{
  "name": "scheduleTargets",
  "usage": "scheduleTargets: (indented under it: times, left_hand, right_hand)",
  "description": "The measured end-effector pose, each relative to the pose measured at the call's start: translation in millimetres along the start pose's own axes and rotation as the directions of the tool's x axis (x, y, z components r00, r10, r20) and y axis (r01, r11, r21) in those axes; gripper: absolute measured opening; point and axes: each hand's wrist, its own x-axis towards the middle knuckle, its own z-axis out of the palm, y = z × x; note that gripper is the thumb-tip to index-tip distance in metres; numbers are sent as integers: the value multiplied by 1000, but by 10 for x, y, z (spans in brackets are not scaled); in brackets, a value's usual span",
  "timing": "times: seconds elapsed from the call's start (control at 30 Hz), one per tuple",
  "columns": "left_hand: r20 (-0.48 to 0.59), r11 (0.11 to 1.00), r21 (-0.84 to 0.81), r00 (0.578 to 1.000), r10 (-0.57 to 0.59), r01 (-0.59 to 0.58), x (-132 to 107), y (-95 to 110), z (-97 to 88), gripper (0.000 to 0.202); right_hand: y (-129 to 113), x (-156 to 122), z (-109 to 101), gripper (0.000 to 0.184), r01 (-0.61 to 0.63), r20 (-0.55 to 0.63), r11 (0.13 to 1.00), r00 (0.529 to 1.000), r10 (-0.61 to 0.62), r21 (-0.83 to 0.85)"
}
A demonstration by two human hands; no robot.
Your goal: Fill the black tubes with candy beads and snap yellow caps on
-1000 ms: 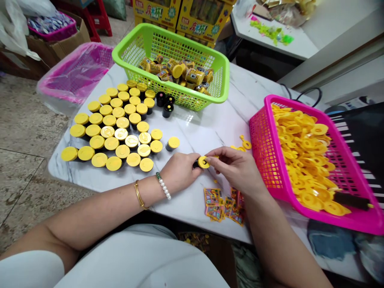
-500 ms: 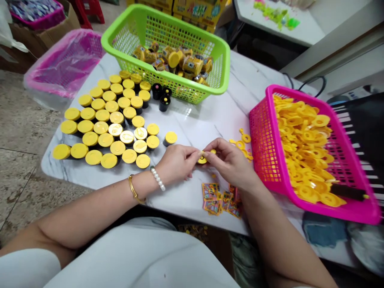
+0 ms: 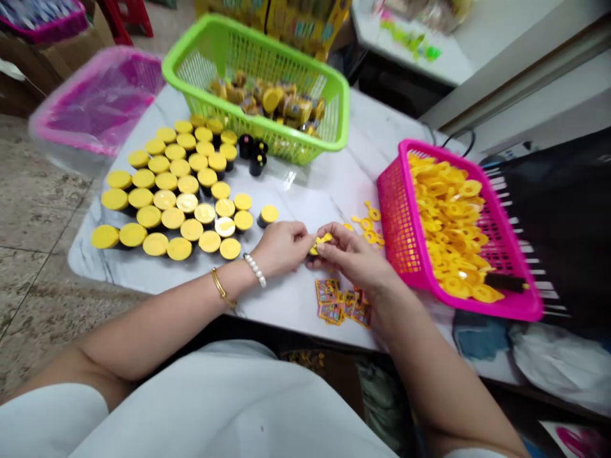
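Observation:
My left hand [image 3: 285, 248] and my right hand [image 3: 351, 253] meet over the front of the table, fingers closed. My right fingertips pinch a small yellow plastic ring piece [image 3: 325, 238]. Just below it, against my left fingertips, is a small dark tub [image 3: 313, 250] with yellow on top, mostly covered by fingers. Left of my left hand stands one black tub with a yellow lid [image 3: 269, 214]. Beyond it are rows of similar lidded tubs [image 3: 172, 217]. Printed cards [image 3: 329, 292] lie under my right wrist, and loose yellow ring pieces [image 3: 370, 235] lie past my right hand.
A green basket [image 3: 305, 144] with wrapped tubs stands at the back, beside several unlidded black tubs [image 3: 256, 163]. At right, a pink basket [image 3: 405, 235] is full of yellow ring pieces. A plastic-lined pink basket [image 3: 90, 121] sits off the table's left edge.
The view has shifted, bringing the pink basket leftward in the picture. Both hands stay together; the yellow piece at my right fingertips now shows more plainly above the tub.

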Motion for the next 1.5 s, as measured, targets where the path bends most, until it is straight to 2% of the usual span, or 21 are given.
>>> scheduleTargets:
  times: [0.1, 0.2, 0.27, 0.37, 0.43, 0.57, 0.67, 0.73, 0.83, 0.87, 0.93, 1.0, 1.1, 1.13, 1.2, 1.27, 1.33, 1.37, 1.43, 1.5]
  left_hand:
    - [-19, 990, 71, 992, 123, -121, -73, -72, -1, 23]
    - [-41, 936, 194, 951, 307, -294, -117, -156, 19, 42]
    - [-32, 903, 265, 933, 358, -338, -115, -198, 38, 35]
    - [-4, 878, 326, 929, 371, -349, -83, -227, 56, 24]
    - [29, 863, 347, 925, 380, -366, -68, -224, 54, 22]
    - [100, 834, 389, 918, 385, -392, -82, -198, 29, 20]
    - [131, 826, 419, 926, 355, -376, -105, -190, 28, 23]
    - [137, 828, 431, 933, 332, -358, -125, -186, 41, 24]
    - [48, 841, 418, 932, 358, -345, -196, -163, 64, 27]
    - [-9, 842, 404, 919, 394, -357, -233, -152, 67, 30]
    - [-86, 821, 374, 865, 494, -431, -311, -131, 66, 32]
    - [-29, 748, 368, 797, 603, -552, -367, -124, 60, 23]
    - [217, 594, 388, 696, 684, -705, -382, -140, 56, 11]
    - [279, 564, 398, 682, 676, -723, -372, -148, 57, 11]
    - [347, 551, 418, 687, 638, -722, -346, -159, 61, 12]
    - [371, 560, 431, 705, 604, -707, -319, -162, 69, 11]
    - [392, 557, 443, 710, 584, -703, -299, -160, 79, 11]
    - [401, 553, 452, 713, 576, -700, -291, -159, 85, 12]
    - [408, 547, 480, 726, 553, -686, -275, -159, 95, 13]
    - [412, 543, 507, 741, 530, -670, -263, -161, 99, 14]
  right_hand:
    - [9, -25, 44, 44, 29, -91, 996, 995, -37, -80]
    - [29, -47, 69, 43, 97, -192, 983, 973, -127, -159]
    - [36, -87, 67, 40, 134, -217, 973, 960, -175, -190]
    - [6, -165, 10, 35, 167, -230, 973, 952, -201, -160]
    - [-40, -190, -57, 34, 144, -207, 985, 965, -162, -99]
    - [-132, -110, -139, 36, -9, -74, 999, 997, 5, -51]
    - [-163, -11, -89, 45, -121, 16, 982, 992, 124, -146]
    - [-166, 15, -33, 46, -138, 46, 963, 987, 153, -233]
    - [-146, -35, 31, 51, -141, 66, 950, 984, 165, -278]
    - [-134, -62, 41, 54, -143, 72, 952, 983, 168, -269]
    - [-109, -93, 46, 53, -132, 69, 962, 986, 152, -237]
    - [-102, -49, 45, 47, -88, 20, 975, 995, 94, -202]
    - [-167, 165, 100, 41, -19, -56, 986, 998, 10, -167]
    - [-206, 255, 143, 40, 0, -62, 987, 998, -10, -158]
    - [-290, 426, 256, 38, 25, -36, 988, 999, -30, -153]
    - [-363, 568, 376, 38, 24, 46, 984, 999, -16, -176]
    - [-420, 689, 469, 40, 33, 110, 955, 994, 0, -295]
    - [-449, 751, 498, 42, 58, 91, 918, 996, -24, -392]
    - [-518, 892, 527, 46, 116, -20, 809, 988, -155, -577]
    - [-603, 1052, 546, 48, 152, -120, 713, 941, -315, -685]
